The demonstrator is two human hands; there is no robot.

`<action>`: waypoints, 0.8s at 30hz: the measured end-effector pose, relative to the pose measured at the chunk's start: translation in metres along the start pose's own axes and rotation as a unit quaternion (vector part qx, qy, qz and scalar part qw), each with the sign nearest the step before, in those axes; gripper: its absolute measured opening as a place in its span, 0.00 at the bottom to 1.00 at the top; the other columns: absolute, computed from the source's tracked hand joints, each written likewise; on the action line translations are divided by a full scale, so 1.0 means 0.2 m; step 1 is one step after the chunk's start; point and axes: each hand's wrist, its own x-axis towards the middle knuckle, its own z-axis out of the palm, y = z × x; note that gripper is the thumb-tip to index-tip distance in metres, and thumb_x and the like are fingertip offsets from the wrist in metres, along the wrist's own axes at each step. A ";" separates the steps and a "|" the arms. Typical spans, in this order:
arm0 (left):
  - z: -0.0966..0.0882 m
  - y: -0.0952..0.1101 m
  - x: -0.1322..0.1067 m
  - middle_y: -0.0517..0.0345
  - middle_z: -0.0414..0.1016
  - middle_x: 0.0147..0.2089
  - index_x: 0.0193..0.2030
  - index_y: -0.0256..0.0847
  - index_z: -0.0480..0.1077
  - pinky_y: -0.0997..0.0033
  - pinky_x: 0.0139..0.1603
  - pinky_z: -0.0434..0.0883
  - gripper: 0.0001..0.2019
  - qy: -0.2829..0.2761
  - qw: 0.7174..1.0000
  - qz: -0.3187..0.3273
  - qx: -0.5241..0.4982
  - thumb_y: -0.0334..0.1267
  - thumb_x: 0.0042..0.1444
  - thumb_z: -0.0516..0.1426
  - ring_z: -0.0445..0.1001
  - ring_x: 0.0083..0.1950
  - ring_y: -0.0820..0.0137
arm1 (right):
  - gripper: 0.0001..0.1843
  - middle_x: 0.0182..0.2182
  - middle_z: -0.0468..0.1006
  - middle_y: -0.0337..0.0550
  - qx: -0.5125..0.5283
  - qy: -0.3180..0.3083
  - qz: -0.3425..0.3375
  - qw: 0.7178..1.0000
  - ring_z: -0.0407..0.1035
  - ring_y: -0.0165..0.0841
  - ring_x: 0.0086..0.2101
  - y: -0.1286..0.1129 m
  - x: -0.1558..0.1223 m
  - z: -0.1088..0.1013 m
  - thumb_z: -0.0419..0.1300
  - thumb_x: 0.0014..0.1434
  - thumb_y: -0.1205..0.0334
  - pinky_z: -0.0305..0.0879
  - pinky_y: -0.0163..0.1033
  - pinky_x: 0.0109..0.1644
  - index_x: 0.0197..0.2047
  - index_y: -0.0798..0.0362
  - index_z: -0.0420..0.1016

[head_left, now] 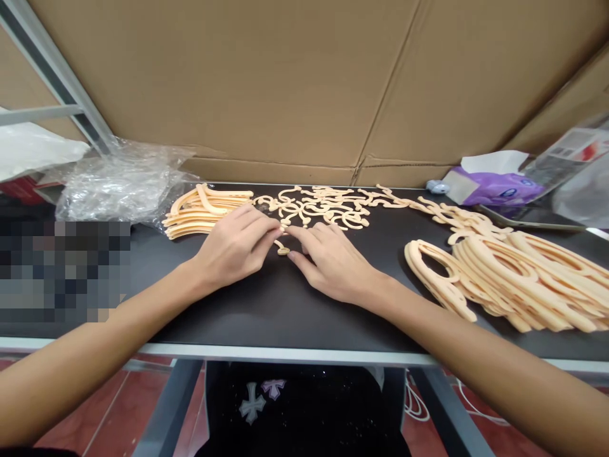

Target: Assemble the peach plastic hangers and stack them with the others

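A small curved beige piece with a rounded end is between my hands, above the black tabletop. My left hand pinches it from the left, thumb and index finger together. From the right, my right hand has its index fingertip at the upper part and its thumb against the rounded lower end. Fingers cover much of the piece. Just beyond my hands lies a loose spread of similar curved pieces. Beside my left hand is a stack of larger curved beige parts.
Flat beige parts with oval openings are piled at the right. Crumpled clear plastic lies at the left, near a metal frame post. A purple tissue pack sits at the back right. Cardboard stands behind the table.
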 end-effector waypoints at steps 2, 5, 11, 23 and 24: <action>-0.01 0.01 0.01 0.53 0.80 0.35 0.40 0.36 0.75 0.67 0.41 0.72 0.05 0.025 0.996 -0.051 -0.065 0.33 0.66 0.58 0.75 0.36 0.67 | 0.22 0.45 0.81 0.53 0.059 0.025 0.004 0.998 0.71 0.41 0.42 -0.01 0.00 0.01 0.54 0.69 0.61 0.64 0.47 0.50 0.63 0.60 0.67; -0.01 0.02 0.01 0.56 0.80 0.35 0.39 0.37 0.75 0.70 0.39 0.71 0.04 0.022 0.983 -0.092 -0.160 0.34 0.64 0.60 0.75 0.35 0.70 | 0.19 0.43 0.82 0.50 0.106 0.075 0.005 0.991 0.72 0.38 0.40 0.00 0.01 0.01 0.55 0.69 0.63 0.66 0.44 0.48 0.60 0.59 0.69; 0.00 0.02 0.00 0.54 0.80 0.35 0.40 0.37 0.77 0.69 0.42 0.72 0.10 -0.034 0.973 -0.101 -0.205 0.37 0.67 0.55 0.76 0.37 0.69 | 0.11 0.33 0.81 0.45 0.114 0.150 -0.022 0.982 0.71 0.35 0.37 0.03 0.01 0.02 0.54 0.69 0.66 0.67 0.41 0.46 0.36 0.54 0.77; -0.15 -0.28 0.00 0.49 0.80 0.43 0.41 0.39 0.77 0.53 0.53 0.70 0.13 -0.103 0.970 -0.205 0.082 0.35 0.53 0.53 0.74 0.48 0.55 | 0.13 0.32 0.75 0.46 0.123 0.026 -0.049 0.991 0.66 0.36 0.36 -0.02 -0.02 -0.02 0.61 0.64 0.58 0.65 0.43 0.45 0.43 0.59 0.82; -0.17 -0.32 -0.01 0.49 0.80 0.43 0.41 0.40 0.77 0.51 0.55 0.69 0.14 -0.131 0.966 -0.197 0.105 0.35 0.51 0.53 0.73 0.49 0.54 | 0.14 0.33 0.75 0.47 0.134 0.020 -0.066 0.989 0.66 0.35 0.36 -0.03 -0.03 -0.02 0.63 0.63 0.56 0.65 0.43 0.44 0.43 0.59 0.82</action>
